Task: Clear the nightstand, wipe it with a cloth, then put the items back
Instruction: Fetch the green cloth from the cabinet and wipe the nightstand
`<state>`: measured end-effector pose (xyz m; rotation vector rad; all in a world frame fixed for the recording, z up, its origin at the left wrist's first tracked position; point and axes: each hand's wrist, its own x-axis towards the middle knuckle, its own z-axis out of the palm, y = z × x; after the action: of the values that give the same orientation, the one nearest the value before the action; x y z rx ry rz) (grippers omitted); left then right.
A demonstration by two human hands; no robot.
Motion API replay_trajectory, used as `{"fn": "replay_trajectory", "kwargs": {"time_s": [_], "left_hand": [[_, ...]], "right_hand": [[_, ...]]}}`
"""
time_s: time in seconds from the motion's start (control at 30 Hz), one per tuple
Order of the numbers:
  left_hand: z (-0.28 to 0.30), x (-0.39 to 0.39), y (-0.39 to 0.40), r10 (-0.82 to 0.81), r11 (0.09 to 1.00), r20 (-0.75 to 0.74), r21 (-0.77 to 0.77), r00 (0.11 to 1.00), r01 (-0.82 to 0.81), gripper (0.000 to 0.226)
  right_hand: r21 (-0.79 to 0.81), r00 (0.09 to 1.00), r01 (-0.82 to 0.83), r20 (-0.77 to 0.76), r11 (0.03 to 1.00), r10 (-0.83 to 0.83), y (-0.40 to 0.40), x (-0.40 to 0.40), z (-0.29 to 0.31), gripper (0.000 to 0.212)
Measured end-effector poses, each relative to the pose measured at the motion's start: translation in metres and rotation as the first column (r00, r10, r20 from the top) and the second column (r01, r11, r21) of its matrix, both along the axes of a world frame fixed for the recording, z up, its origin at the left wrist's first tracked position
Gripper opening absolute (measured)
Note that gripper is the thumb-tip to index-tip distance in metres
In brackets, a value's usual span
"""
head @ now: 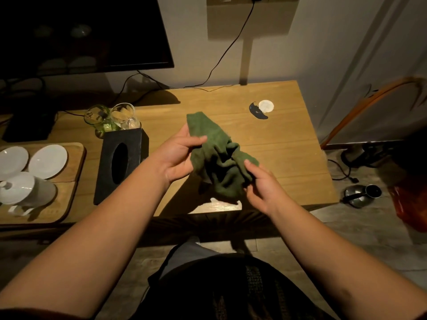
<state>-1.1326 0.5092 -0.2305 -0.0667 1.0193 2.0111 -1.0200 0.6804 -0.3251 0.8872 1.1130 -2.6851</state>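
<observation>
A crumpled green cloth hangs above the wooden nightstand top, held between both hands. My left hand pinches its upper left edge with thumb and fingers. My right hand grips its lower right corner. A black tissue box stands at the left part of the top. Behind it are two drinking glasses, one green and one clear. A small white round disc and a dark curved piece lie at the back right.
A wooden tray at the left carries white saucers and a white lidded cup. A dark screen and cables fill the back. On the floor to the right lie a metal kettle and a red bag.
</observation>
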Motion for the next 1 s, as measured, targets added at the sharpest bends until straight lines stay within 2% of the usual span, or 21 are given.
{"fn": "replay_trajectory", "kwargs": {"time_s": [0.1,0.2,0.3,0.33,0.47,0.6,0.63,0.73,0.8,0.87,0.9,0.93,1.0], "left_hand": [[-0.01,-0.009,-0.01,-0.13,0.948,-0.107,-0.305,0.986,0.092,0.063],[-0.016,-0.018,-0.018,-0.299,0.831,-0.208,-0.536,0.931,0.148,0.064],[-0.014,-0.027,-0.022,-0.628,0.563,-0.352,-0.822,0.694,0.093,0.063],[-0.013,-0.028,-0.022,-0.673,0.522,-0.352,-0.849,0.65,0.08,0.063],[-0.008,-0.031,-0.018,-0.698,0.511,-0.395,-0.859,0.598,0.028,0.054],[-0.009,-0.034,-0.014,-0.586,0.533,-0.45,-0.841,0.674,-0.097,0.044],[-0.01,-0.034,-0.014,-0.598,0.508,-0.456,-0.852,0.659,-0.128,0.041],[-0.009,-0.037,-0.011,-0.73,0.381,-0.497,-0.866,0.469,-0.324,0.037],[-0.008,-0.042,-0.006,-0.705,0.391,-0.546,-0.831,0.452,-0.396,0.03],[-0.007,-0.048,-0.001,-0.632,0.446,-0.628,-0.774,0.454,-0.45,0.022],[-0.005,-0.052,0.001,-0.602,0.482,-0.659,-0.75,0.451,-0.453,0.019],[-0.004,-0.054,0.002,-0.538,0.521,-0.683,-0.73,0.494,-0.441,0.016],[0.001,-0.058,0.008,-0.366,0.652,-0.623,-0.702,0.691,-0.287,0.016]], "right_hand": [[0.305,0.998,-0.024,0.068,0.952,0.003,0.026,0.001,0.004,0.03],[0.461,0.997,-0.055,0.076,0.886,0.022,0.046,0.003,0.014,0.021],[0.486,0.997,0.047,0.029,0.873,-0.07,0.059,0.003,0.028,0.016],[0.494,0.996,0.061,0.022,0.867,-0.083,0.062,0.003,0.031,0.015],[0.539,0.994,0.049,0.056,0.841,-0.094,0.074,0.008,0.04,0.014],[0.613,0.984,0.047,0.109,0.789,-0.143,0.08,0.012,0.042,0.022],[0.634,0.978,0.054,0.123,0.771,-0.17,0.08,0.012,0.043,0.024],[0.721,0.958,0.11,0.108,0.684,-0.267,0.079,0.017,0.049,0.026],[0.779,0.942,0.159,0.064,0.606,-0.329,0.076,0.023,0.053,0.026],[0.81,0.915,0.218,0.025,0.545,-0.403,0.071,0.031,0.059,0.016],[0.806,0.892,0.263,0.005,0.529,-0.452,0.065,0.037,0.063,0.02],[0.798,0.888,0.281,-0.006,0.533,-0.46,0.061,0.041,0.066,0.02],[0.783,0.876,0.309,-0.013,0.54,-0.482,0.048,0.054,0.076,0.021]]}}
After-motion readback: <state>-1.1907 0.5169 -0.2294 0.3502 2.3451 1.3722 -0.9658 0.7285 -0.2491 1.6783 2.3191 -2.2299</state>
